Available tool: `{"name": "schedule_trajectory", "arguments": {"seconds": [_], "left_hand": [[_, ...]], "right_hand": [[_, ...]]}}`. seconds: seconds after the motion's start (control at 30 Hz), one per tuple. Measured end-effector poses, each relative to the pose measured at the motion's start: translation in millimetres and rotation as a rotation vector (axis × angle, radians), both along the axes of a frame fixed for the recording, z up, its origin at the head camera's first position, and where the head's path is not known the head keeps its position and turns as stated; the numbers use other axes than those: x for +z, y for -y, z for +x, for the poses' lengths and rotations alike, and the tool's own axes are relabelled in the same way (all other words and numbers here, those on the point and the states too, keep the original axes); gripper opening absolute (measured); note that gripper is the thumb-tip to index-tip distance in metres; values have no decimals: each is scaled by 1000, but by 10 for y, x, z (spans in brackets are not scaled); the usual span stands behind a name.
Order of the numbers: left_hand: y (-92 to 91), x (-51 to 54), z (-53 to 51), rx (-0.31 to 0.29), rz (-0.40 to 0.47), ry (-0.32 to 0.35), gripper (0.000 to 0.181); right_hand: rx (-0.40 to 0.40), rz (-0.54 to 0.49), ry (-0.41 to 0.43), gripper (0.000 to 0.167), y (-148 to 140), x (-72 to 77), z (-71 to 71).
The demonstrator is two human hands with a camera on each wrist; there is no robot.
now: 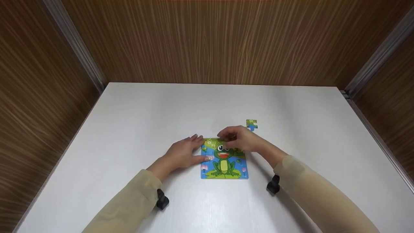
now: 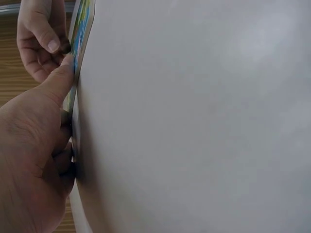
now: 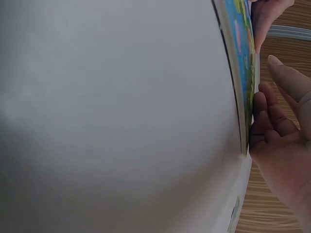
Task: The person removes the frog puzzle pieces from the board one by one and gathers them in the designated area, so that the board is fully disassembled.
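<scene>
A square frog jigsaw puzzle (image 1: 224, 165) lies on the white table. Along its left side rests my left hand (image 1: 182, 153); the thumb reaches onto the picture and the fingers touch the upper left corner. My right hand (image 1: 243, 139) is over the upper right part, its fingers bent down to the surface and hiding some of it. In the right wrist view the right thumb (image 3: 289, 80) stands apart from the fingers, and no piece shows between them. One loose puzzle piece (image 1: 251, 124), green and blue, lies just beyond the right hand.
The white table (image 1: 145, 110) runs back to a wood-grain panel (image 1: 200, 42). Similar panels with metal corner strips stand at left and right. A black wrist device (image 1: 162, 201) sits at the left cuff, another (image 1: 273, 185) at the right.
</scene>
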State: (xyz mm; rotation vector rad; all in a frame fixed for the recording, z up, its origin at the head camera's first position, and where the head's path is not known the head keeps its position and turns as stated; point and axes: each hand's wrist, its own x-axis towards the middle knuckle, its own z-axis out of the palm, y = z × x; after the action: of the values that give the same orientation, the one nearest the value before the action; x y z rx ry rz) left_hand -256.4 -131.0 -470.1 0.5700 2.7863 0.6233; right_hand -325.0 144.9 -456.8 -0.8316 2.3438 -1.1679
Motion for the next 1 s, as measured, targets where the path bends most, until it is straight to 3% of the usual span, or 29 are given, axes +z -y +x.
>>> {"name": "schedule_trajectory", "arguments": {"seconds": [0.27, 0.5, 0.6, 0.73, 0.87, 1.0], "left_hand": [[-9, 7, -3, -11, 1, -2, 87], [-5, 14, 2, -35, 14, -30, 83], [-10, 33, 22, -73, -16, -54, 80], [-17, 56, 81, -147, -59, -140, 72], [-15, 68, 192, -250, -103, -204, 63], [-24, 77, 302, -338, -162, -228, 59]], "right_hand": [[23, 43, 58, 46, 10, -32, 25], [53, 54, 35, 45, 30, -57, 17], [69, 62, 16, 44, 38, -68, 21], [81, 67, -1, 43, 45, -75, 30], [87, 62, 10, 43, 53, -70, 48], [90, 54, 20, 43, 57, -62, 55]]}}
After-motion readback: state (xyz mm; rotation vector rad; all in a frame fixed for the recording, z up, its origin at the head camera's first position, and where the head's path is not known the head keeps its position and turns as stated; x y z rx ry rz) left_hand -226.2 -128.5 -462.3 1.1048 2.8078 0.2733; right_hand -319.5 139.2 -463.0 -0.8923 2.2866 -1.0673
